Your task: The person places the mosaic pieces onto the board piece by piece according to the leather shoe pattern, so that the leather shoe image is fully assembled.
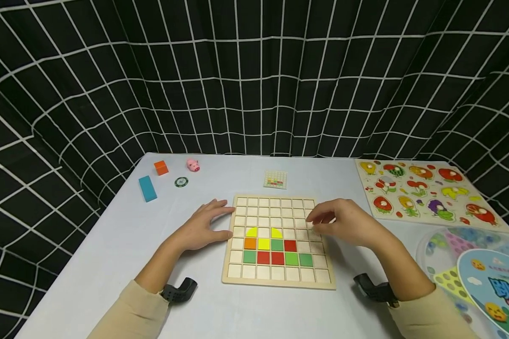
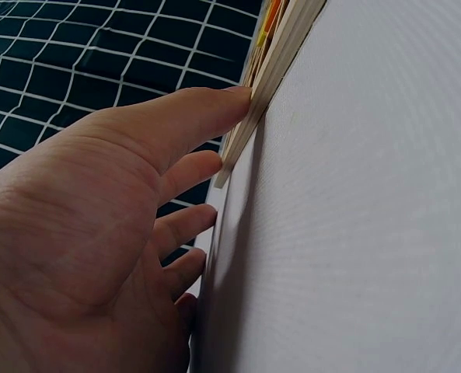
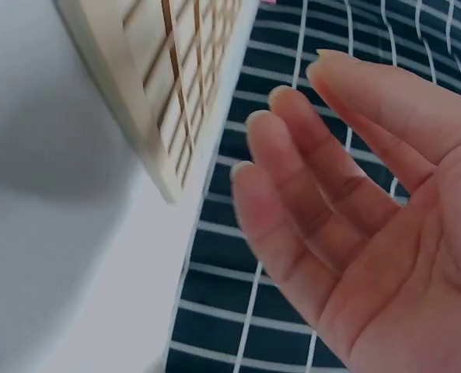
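A wooden grid board (image 1: 275, 273) lies flat on the white table (image 1: 123, 245). Yellow, orange, green and red tiles (image 1: 277, 251) fill part of its lower middle rows. My left hand (image 1: 225, 219) rests flat on the table, straight fingers touching the board's left edge (image 2: 281, 54). In the left wrist view this hand (image 2: 137, 179) holds nothing. My right hand (image 1: 322, 221) hovers over the board's right side with relaxed, slightly bent fingers. The right wrist view shows that hand (image 3: 331, 179) empty, with the board (image 3: 160, 85) beyond it.
At the back left lie a blue block (image 1: 147, 188), an orange cube (image 1: 161, 167), a pink pig figure (image 1: 192, 165) and a green chip (image 1: 181, 181). A small pattern card (image 1: 275, 179) sits behind the board. A fruit puzzle (image 1: 424, 193) and a round game box (image 1: 471, 268) occupy the right.
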A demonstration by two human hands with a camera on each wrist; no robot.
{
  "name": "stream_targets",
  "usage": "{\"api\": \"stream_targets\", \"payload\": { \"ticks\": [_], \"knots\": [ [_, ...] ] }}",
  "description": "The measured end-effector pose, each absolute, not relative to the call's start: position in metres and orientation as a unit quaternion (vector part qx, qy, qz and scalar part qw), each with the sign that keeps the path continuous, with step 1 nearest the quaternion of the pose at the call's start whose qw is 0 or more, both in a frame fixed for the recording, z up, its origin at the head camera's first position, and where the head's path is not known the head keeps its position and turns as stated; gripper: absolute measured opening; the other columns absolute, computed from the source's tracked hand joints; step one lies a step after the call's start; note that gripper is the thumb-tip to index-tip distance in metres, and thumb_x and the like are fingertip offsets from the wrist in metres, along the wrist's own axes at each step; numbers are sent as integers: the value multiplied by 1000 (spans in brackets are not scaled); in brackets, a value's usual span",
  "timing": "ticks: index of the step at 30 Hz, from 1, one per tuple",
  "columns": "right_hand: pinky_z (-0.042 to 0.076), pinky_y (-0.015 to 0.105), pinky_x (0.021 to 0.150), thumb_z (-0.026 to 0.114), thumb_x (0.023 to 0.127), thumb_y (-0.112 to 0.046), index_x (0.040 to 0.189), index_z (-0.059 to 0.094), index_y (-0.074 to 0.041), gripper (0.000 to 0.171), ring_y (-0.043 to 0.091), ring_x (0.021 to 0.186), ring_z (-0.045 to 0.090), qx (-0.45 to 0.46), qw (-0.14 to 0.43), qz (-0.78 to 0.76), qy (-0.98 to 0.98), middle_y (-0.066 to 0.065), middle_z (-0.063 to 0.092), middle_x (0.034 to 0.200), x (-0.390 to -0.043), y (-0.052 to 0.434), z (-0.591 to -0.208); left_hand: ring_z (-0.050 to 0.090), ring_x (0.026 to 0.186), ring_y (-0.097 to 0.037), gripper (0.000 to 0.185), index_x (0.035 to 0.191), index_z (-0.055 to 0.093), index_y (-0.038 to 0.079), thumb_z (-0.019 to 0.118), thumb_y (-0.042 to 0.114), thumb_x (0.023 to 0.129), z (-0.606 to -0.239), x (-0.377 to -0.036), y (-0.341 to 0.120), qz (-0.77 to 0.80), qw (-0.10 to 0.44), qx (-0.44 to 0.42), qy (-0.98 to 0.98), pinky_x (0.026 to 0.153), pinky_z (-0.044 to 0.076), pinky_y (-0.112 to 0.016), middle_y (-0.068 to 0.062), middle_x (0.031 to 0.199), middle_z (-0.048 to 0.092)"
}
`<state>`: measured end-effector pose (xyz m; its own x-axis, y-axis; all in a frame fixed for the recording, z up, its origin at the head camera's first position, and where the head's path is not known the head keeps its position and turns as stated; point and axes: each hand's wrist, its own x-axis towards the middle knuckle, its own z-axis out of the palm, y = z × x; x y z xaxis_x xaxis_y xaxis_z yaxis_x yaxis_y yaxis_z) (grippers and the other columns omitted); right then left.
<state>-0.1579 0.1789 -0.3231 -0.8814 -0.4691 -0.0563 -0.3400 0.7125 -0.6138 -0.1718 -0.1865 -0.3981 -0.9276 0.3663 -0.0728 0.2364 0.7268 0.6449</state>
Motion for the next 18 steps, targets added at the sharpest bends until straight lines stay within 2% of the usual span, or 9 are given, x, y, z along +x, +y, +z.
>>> {"api": "stream_targets", "payload": {
  "ticks": [7, 18],
  "knots": [
    [52, 32, 76, 78, 90, -14, 110, 78, -10, 20, 18, 91, 62, -171, 122, -303, 930, 0, 73, 99, -160, 210, -319, 16, 160, -39, 66, 150, 56, 21, 77, 33, 89, -400, -173, -188, 338, 97, 161, 922, 125, 15, -68, -11, 167, 37],
    [55, 32, 66, 77, 91, -16, 113, 76, -8, 24, 19, 88, 63, -144, 143, -288, 936, 6, 75, 105, -166, 254, -329, 17, 160, -39, 66, 149, 57, 21, 77, 34, 88, -401, -172, -185, 333, 94, 162, 924, 126, 15, -67, -10, 167, 37]
  ]
}}
